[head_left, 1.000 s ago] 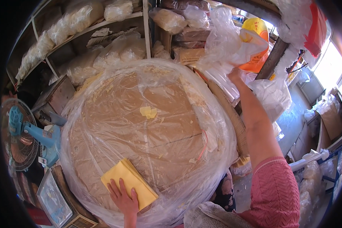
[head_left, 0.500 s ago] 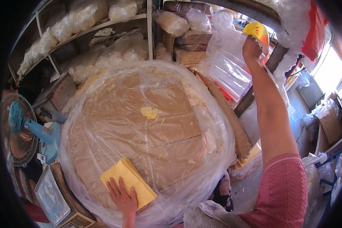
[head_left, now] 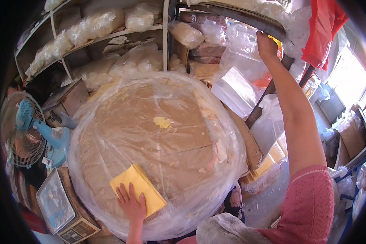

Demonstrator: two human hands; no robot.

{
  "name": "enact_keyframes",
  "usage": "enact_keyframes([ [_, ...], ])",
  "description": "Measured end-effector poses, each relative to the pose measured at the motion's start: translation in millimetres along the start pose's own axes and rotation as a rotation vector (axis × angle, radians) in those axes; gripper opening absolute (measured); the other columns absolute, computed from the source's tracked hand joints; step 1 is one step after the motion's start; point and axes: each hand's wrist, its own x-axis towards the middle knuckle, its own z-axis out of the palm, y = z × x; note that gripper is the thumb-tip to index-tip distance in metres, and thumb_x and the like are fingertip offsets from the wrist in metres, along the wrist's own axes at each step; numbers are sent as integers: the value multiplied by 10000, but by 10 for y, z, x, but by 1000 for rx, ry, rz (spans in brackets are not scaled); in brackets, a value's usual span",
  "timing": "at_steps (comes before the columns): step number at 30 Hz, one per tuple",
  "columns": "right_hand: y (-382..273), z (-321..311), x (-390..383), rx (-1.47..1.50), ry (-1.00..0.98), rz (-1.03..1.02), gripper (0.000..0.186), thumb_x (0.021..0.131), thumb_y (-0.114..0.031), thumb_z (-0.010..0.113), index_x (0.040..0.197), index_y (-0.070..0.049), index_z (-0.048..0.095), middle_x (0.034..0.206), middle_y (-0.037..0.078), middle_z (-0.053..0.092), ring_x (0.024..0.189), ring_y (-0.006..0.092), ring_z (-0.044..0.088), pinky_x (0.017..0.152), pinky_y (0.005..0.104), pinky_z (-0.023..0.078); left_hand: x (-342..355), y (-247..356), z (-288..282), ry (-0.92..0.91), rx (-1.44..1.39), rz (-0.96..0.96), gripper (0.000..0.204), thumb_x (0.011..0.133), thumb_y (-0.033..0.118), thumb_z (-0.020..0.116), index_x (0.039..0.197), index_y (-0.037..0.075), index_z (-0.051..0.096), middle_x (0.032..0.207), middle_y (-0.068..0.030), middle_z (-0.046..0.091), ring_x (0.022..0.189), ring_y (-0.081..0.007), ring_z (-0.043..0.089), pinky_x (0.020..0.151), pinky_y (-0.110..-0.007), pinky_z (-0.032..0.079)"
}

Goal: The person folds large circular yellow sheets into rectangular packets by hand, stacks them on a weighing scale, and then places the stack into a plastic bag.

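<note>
Yellow sheet stack [head_left: 145, 185] pinned under open left hand [head_left: 132, 202]; grip of right hand [head_left: 268, 46] can't be told; clear plastic bags [head_left: 235, 90] could be dragged down if snagged.

Small packing workshop is suggested. Shelves [head_left: 166, 44] stacked with plastic-wrapped bundles [head_left: 103, 25]; 1 large round worktable [head_left: 150, 150] draped in plastic sheeting [head_left: 82, 177], strewn with yellow scraps [head_left: 162, 122]. Clear plastic bags [head_left: 235, 91] piled just beside worktable, more bagged goods [head_left: 347, 127] heaped at right near bright window [head_left: 349, 75]. 1 blue fan [head_left: 57, 139] and 1 tray-topped bench scale [head_left: 55, 201] placed at left.
</note>
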Motion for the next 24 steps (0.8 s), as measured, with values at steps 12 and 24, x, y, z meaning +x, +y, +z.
enact_keyframes([
  [12, -2019, -1887, -3169, 1413, -332, -1027, 387, 891, -140, 528, 1267, -59, 572, 1229, 156, 616, 1078, 325, 613, 948, 402, 484, 447, 750, -560, -220, -1606, -213, 556, 919, 258, 601, 1392, 34, 411, 1363, -153, 423, 1270, -307, 406, 1008, -483, 379],
  [24, -1602, 223, -3179, 427, -985, 244, 1051, 772, -419, 751, 1518, -51, 109, 1541, 181, 255, 1369, 385, 334, 1066, 569, 341, 531, 421, -361, -258, -1811, -668, 148, 899, -8, 537, 1039, -9, 584, 864, -117, 660, 723, -219, 655, 649, -338, 540],
])
